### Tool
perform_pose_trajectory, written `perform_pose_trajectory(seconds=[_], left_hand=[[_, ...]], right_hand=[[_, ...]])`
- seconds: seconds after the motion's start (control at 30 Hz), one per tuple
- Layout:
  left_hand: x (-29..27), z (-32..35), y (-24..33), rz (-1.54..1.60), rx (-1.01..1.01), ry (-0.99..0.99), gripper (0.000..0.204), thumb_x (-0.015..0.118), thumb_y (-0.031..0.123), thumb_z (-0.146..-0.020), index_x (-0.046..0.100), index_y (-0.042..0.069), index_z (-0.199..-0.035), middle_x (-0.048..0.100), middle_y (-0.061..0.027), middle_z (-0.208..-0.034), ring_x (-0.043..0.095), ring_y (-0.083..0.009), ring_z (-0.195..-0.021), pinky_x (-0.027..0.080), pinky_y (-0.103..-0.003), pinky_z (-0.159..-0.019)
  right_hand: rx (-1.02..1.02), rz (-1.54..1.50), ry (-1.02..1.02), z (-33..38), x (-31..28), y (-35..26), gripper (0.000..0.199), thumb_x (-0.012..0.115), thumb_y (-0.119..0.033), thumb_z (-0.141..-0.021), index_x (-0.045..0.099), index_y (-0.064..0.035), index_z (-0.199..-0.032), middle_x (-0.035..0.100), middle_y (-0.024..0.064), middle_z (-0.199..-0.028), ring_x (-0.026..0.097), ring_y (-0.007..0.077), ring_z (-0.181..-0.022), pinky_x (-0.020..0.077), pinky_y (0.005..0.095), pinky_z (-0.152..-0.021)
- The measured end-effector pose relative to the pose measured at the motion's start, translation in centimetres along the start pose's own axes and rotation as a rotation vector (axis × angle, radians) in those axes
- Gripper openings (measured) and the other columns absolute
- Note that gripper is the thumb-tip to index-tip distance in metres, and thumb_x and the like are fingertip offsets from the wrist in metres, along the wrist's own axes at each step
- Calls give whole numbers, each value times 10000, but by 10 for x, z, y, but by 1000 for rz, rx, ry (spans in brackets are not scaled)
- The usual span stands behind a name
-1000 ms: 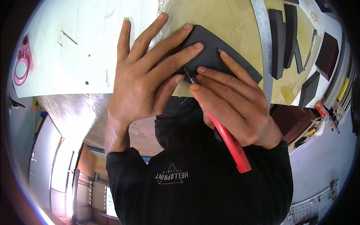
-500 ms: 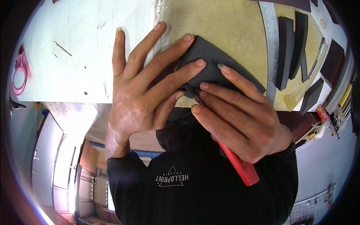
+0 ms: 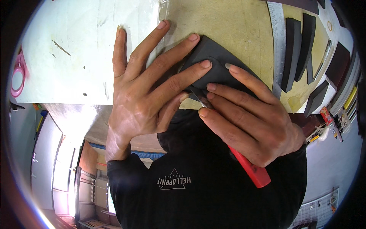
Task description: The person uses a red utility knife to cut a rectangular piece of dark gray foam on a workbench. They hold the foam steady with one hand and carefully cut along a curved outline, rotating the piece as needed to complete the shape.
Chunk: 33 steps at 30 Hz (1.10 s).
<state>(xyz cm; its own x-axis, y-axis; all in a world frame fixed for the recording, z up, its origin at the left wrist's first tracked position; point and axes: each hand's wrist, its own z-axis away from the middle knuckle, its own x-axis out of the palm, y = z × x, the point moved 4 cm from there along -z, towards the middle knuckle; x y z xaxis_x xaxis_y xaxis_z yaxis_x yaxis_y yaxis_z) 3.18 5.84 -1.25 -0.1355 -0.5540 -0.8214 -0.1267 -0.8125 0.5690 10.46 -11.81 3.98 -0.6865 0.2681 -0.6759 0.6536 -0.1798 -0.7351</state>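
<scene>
A dark grey foam-like block (image 3: pixel 228 58) lies at a slant on the yellowish board (image 3: pixel 228 23) near the table's front edge. My left hand (image 3: pixel 146 86) is spread, its index fingertip pressing on the block's top and its middle fingertip at the far left corner. The left thumb rests by the near edge. In my right hand (image 3: pixel 251 114) is a red-handled craft knife (image 3: pixel 249 168), its handle slanting back toward me. The knife's narrow blade (image 3: pixel 198 95) meets the block's near left edge, close to the left thumb. The right fingers also touch the block's top.
A metal ruler (image 3: pixel 277 45) lies right of the block, with dark strips (image 3: pixel 291 53) beyond it. Farther right are a dark red-brown block (image 3: pixel 338 65) and several tools. Pink-handled scissors (image 3: pixel 17 82) rest at the far left of the white tabletop (image 3: pixel 76 45).
My right hand and the knife have shifted slightly right. The left hand keeps nearly the same place on the block.
</scene>
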Motion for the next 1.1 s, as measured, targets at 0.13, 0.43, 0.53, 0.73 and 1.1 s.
perform_pose_trajectory(seconds=[0.13, 0.43, 0.53, 0.73, 1.1], left_hand=[[0, 1, 0, -2, -2, 1, 379, 631, 356, -931, 753, 245, -1272, 642, -88, -1455, 427, -399, -1485, 55, -614, -1282], [0, 0, -1, -15, 11, 3, 378, 644, 361, -912, 760, 253, -1255, 646, -88, -1450, 429, -398, -1484, 54, -618, -1281], [1, 1, -1, -19, 9, 9, 383, 654, 362, -899, 760, 254, -1251, 648, -87, -1447, 431, -398, -1482, 60, -620, -1280], [1, 1, -1, -8, 5, 7, 392, 659, 348, -888, 758, 251, -1254, 648, -89, -1447, 432, -399, -1481, 72, -627, -1277], [2, 1, -2, -14, 31, 46, 405, 654, 325, -884, 759, 236, -1264, 655, -91, -1441, 432, -412, -1479, 83, -621, -1270]], right_hand=[[-15, -6, -30, 1, -4, 3, 259, 731, -142, -918, 713, 2, -1133, 778, 191, -912, 772, 306, -1003, 468, 626, -1112], [-26, -13, -105, -2, -11, 8, 238, 710, -164, -927, 729, -20, -1115, 778, 184, -937, 768, 297, -1021, 465, 625, -1118], [-16, -21, -104, -1, -12, 9, 237, 709, -167, -930, 727, -24, -1118, 780, 179, -926, 770, 299, -1017, 461, 631, -1119], [-8, -13, -37, 5, -8, 9, 237, 684, -172, -964, 715, -4, -1128, 783, 182, -902, 772, 301, -1029, 446, 655, -1114], [59, 16, -24, 14, -7, 7, 177, 720, -88, -950, 711, -27, -1116, 790, 149, -897, 764, 280, -1075, 410, 673, -1131]])
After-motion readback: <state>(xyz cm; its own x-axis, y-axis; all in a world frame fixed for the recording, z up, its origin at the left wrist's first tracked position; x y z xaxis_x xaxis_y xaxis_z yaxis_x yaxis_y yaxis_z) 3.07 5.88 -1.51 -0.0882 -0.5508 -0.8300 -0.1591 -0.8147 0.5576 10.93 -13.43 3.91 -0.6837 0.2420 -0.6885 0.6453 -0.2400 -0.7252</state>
